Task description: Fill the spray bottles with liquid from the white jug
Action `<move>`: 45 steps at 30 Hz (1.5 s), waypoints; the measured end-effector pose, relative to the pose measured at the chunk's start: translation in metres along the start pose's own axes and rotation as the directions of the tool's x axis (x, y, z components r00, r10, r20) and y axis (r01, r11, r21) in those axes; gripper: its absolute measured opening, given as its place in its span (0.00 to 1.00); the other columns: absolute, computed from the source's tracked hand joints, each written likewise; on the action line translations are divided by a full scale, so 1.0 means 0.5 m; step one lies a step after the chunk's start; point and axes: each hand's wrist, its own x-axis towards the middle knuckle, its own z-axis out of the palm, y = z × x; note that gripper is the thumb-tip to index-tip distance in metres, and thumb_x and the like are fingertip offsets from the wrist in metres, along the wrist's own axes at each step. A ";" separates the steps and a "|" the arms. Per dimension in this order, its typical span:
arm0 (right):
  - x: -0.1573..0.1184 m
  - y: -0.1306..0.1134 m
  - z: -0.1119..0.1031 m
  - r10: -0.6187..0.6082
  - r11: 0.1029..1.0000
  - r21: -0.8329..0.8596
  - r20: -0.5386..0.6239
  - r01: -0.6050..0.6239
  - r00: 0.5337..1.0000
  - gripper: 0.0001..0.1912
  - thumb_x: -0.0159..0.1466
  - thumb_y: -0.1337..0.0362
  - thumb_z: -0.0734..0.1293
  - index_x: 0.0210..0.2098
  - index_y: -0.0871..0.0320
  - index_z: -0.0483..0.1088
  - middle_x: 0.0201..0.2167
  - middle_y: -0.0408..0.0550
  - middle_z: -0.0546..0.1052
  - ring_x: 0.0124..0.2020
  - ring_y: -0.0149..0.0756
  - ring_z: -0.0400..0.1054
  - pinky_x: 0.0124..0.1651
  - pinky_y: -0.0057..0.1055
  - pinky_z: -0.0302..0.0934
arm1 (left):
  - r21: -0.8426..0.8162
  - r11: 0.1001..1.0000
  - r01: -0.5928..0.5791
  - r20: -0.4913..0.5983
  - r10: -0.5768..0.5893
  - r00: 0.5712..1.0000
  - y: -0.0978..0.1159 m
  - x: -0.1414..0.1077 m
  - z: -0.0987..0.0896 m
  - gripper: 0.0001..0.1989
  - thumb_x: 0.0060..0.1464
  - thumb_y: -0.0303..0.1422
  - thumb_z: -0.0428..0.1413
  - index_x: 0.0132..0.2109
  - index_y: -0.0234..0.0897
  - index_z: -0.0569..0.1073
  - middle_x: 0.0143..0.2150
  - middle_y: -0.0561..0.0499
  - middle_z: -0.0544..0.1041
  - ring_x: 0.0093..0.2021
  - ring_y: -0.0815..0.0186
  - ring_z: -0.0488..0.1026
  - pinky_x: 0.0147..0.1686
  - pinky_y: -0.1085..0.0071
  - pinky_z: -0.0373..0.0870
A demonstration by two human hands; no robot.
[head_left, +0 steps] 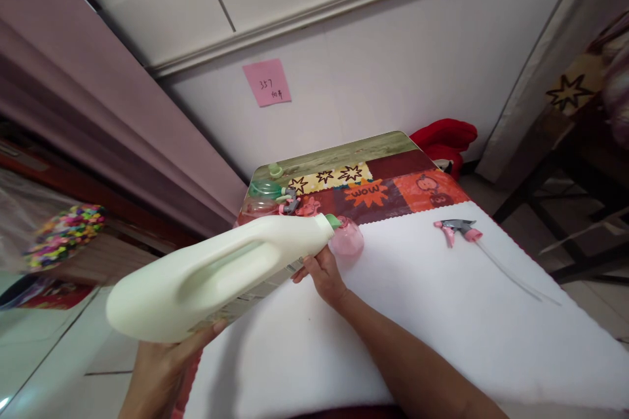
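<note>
Lying beyond jug (230, 291) — green bottle (265, 189); right — sprayer (460, 229).

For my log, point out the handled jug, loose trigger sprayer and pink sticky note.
Handled jug (221, 276), head view: handle area
Loose trigger sprayer (459, 227), head view: grey body
Pink sticky note (267, 83), head view: middle

Bare forearms (393, 347), bare fingers (315, 267); at the bottom edge, perhaps dark red clothing (354, 412).
</note>
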 end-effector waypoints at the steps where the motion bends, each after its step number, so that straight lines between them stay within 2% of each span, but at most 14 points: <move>1: 0.000 0.000 0.000 -0.002 1.000 0.004 -0.001 0.002 1.000 0.30 0.60 0.42 0.71 0.49 0.56 0.61 0.27 0.43 0.80 0.21 0.36 0.77 0.23 0.30 0.74 | 0.001 1.000 0.001 -0.002 -0.001 1.000 0.000 0.000 -0.001 0.44 0.23 0.27 0.74 0.56 0.42 0.77 0.54 0.48 0.82 0.58 0.44 0.75 0.54 0.61 0.77; 14: -0.001 0.001 0.000 -0.005 1.000 -0.010 -0.009 0.005 1.000 0.29 0.61 0.43 0.71 0.50 0.57 0.62 0.27 0.43 0.79 0.21 0.36 0.77 0.24 0.30 0.73 | -0.097 0.995 0.024 0.005 -0.023 1.000 0.008 -0.004 0.005 0.48 0.21 0.26 0.74 0.57 0.42 0.77 0.53 0.48 0.83 0.56 0.44 0.77 0.52 0.61 0.79; 21: 0.000 0.002 0.000 -0.010 1.000 -0.012 -0.003 0.010 1.000 0.29 0.61 0.43 0.70 0.49 0.56 0.61 0.28 0.43 0.80 0.22 0.36 0.77 0.23 0.31 0.74 | -0.036 0.999 0.009 0.013 -0.008 1.000 0.002 0.001 -0.001 0.47 0.23 0.26 0.74 0.58 0.41 0.76 0.55 0.47 0.82 0.59 0.43 0.75 0.55 0.58 0.77; 25: 0.000 0.002 -0.001 -0.006 1.000 -0.006 -0.005 0.006 1.000 0.29 0.60 0.43 0.71 0.49 0.56 0.61 0.27 0.43 0.80 0.21 0.37 0.77 0.24 0.32 0.74 | -0.060 0.998 0.018 -0.001 -0.018 1.000 0.000 0.004 0.000 0.47 0.21 0.27 0.74 0.57 0.42 0.77 0.54 0.48 0.82 0.58 0.43 0.75 0.53 0.62 0.78; 29: -0.001 0.002 0.000 -0.001 1.000 -0.007 -0.006 0.001 1.000 0.29 0.61 0.43 0.71 0.49 0.56 0.62 0.28 0.44 0.80 0.22 0.37 0.77 0.24 0.32 0.74 | -0.069 0.998 0.015 -0.003 -0.015 1.000 0.005 0.003 0.006 0.47 0.21 0.28 0.75 0.57 0.41 0.77 0.53 0.47 0.83 0.56 0.42 0.77 0.53 0.57 0.78; 34: -0.001 0.002 0.000 -0.002 1.000 0.003 -0.003 0.003 1.000 0.29 0.61 0.44 0.70 0.50 0.56 0.61 0.28 0.43 0.80 0.21 0.36 0.77 0.25 0.32 0.74 | -0.045 0.999 -0.005 -0.012 0.005 1.000 -0.003 0.004 0.000 0.46 0.22 0.27 0.74 0.56 0.41 0.77 0.53 0.48 0.83 0.57 0.44 0.76 0.52 0.62 0.79; 45: -0.001 0.005 -0.001 -0.009 1.000 0.006 -0.001 0.009 1.000 0.29 0.61 0.43 0.71 0.49 0.56 0.61 0.27 0.43 0.79 0.21 0.35 0.77 0.24 0.30 0.73 | -0.041 0.999 -0.020 0.023 0.021 1.000 -0.012 0.010 -0.011 0.46 0.23 0.26 0.74 0.57 0.40 0.76 0.54 0.46 0.82 0.58 0.44 0.75 0.55 0.60 0.77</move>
